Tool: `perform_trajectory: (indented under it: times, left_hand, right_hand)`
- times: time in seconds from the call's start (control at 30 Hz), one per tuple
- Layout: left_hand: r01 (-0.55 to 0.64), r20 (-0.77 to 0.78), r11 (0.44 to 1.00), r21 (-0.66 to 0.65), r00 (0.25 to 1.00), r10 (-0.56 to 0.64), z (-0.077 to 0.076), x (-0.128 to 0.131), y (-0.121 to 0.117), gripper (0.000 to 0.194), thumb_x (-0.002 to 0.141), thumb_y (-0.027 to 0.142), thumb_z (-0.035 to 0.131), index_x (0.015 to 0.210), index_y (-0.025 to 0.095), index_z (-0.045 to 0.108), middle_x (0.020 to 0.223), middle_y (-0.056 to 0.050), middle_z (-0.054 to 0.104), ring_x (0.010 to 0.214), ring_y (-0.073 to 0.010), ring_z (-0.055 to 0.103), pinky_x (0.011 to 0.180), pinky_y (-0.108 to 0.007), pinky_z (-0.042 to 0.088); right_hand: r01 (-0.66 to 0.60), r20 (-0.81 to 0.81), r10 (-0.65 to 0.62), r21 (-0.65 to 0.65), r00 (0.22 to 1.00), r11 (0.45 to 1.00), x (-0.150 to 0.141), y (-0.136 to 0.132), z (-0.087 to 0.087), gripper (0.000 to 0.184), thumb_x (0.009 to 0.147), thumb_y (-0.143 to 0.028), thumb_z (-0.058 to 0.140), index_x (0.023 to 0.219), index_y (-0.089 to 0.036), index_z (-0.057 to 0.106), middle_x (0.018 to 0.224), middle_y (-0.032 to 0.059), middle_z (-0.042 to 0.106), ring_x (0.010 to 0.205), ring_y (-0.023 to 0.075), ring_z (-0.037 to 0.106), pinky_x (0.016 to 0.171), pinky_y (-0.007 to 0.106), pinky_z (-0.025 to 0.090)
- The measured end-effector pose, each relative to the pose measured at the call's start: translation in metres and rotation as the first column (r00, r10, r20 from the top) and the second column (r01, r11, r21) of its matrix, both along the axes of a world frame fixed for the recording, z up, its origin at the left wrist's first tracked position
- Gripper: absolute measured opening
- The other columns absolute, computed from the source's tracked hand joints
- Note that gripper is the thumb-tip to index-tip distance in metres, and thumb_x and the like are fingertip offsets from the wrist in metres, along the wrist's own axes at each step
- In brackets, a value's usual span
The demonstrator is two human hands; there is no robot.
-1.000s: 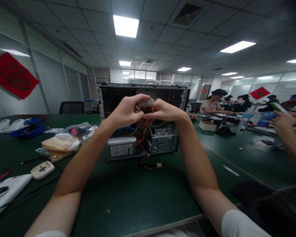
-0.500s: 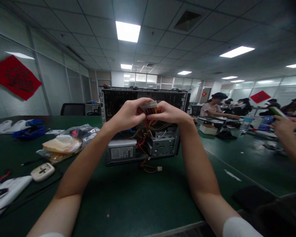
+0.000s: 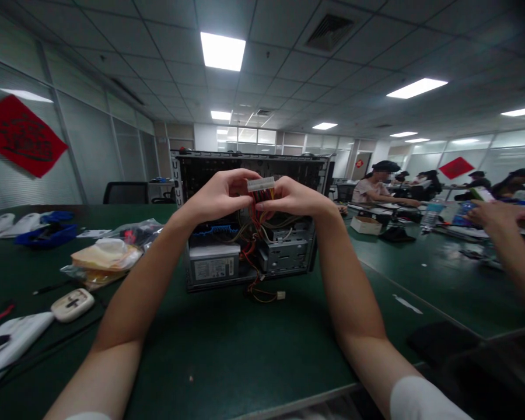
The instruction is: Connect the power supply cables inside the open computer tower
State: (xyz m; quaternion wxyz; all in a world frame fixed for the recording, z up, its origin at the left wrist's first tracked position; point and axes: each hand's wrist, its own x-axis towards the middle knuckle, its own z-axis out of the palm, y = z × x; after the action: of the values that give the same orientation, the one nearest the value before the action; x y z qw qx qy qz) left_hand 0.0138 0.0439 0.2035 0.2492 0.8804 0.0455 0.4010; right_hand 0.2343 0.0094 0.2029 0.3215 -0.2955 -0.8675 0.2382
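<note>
Left hand (image 3: 221, 194) has eased leftward near frame centre, fingers curled, grip unclear; right hand (image 3: 296, 197) grips 1 white connector (image 3: 261, 184)

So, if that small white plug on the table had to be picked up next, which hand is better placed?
Probably the right hand: the small white plug lies more to its side, while the left hand would reach across. Both are busy at the larger connector, though.

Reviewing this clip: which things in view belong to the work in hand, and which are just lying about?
In the work:
- left hand
- right hand
- wide white plug
- open computer case

Lying about:
- plastic bag
- blue tray
- small white case
- cardboard box
- water bottle
</note>
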Motion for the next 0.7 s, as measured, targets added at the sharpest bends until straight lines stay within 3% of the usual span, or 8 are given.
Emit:
perform_trajectory:
  times: [0.37, 0.5, 0.57, 0.63, 0.7]
  left_hand:
    - [-0.015, -0.043, 0.999, 0.028, 0.999, 0.017, 0.005, -0.004, -0.011, 0.039, 0.075, 0.021, 0.071, 0.111, 0.010, 0.064, 0.105, -0.010, 0.073, 0.094, -0.0217, 0.070, 0.083, -0.033, 0.057]
    - [-0.125, -0.062, 0.986, 0.113, 0.989, 0.133, 0.007, -0.007, -0.018, 0.035, 0.073, 0.019, 0.065, 0.107, 0.011, 0.064, 0.098, -0.007, 0.073, 0.084, -0.0192, 0.069, 0.071, -0.028, 0.056]
    - [-0.276, 0.002, 0.934, 0.226, 0.959, 0.283, 0.010, -0.014, -0.022, 0.033, 0.073, 0.018, 0.063, 0.105, 0.012, 0.066, 0.094, -0.006, 0.072, 0.079, -0.0180, 0.068, 0.067, -0.027, 0.054]
    - [-0.441, 0.091, 0.836, 0.327, 0.895, 0.437, 0.016, -0.027, -0.029, 0.030, 0.075, 0.019, 0.063, 0.104, 0.014, 0.068, 0.090, -0.006, 0.072, 0.076, -0.0177, 0.066, 0.067, -0.027, 0.052]
    - [-0.501, 0.021, 0.774, 0.387, 0.844, 0.536, 0.022, -0.045, -0.040, 0.035, 0.078, 0.026, 0.065, 0.111, 0.015, 0.067, 0.086, -0.005, 0.073, 0.073, -0.0189, 0.067, 0.064, -0.027, 0.051]
  right_hand:
    - [-0.044, 0.064, 0.040, 0.057, 0.997, 0.997, -0.002, -0.002, 0.002, 0.026, 0.087, -0.036, 0.073, 0.083, -0.011, 0.074, 0.078, 0.0029, 0.072, 0.069, 0.0122, 0.066, 0.064, 0.022, 0.056]
    - [-0.088, 0.041, 0.087, 0.019, 0.995, 0.996, -0.007, 0.004, -0.001, 0.031, 0.090, -0.041, 0.071, 0.084, -0.010, 0.073, 0.075, 0.0023, 0.069, 0.070, 0.0119, 0.063, 0.064, 0.022, 0.052]
    - [-0.171, -0.017, 0.170, -0.082, 0.985, 0.982, -0.014, 0.009, -0.007, 0.033, 0.090, -0.043, 0.070, 0.096, -0.011, 0.070, 0.085, 0.0042, 0.071, 0.078, 0.0136, 0.065, 0.070, 0.024, 0.054]
    - [-0.277, -0.070, 0.269, -0.169, 0.961, 0.946, -0.024, 0.016, -0.015, 0.037, 0.090, -0.045, 0.071, 0.106, -0.012, 0.065, 0.095, 0.0063, 0.070, 0.085, 0.0148, 0.066, 0.074, 0.025, 0.055]
    - [-0.333, -0.085, 0.322, -0.204, 0.943, 0.921, -0.032, 0.023, -0.021, 0.036, 0.093, -0.047, 0.066, 0.104, -0.013, 0.061, 0.087, 0.0040, 0.067, 0.076, 0.0127, 0.063, 0.068, 0.023, 0.052]
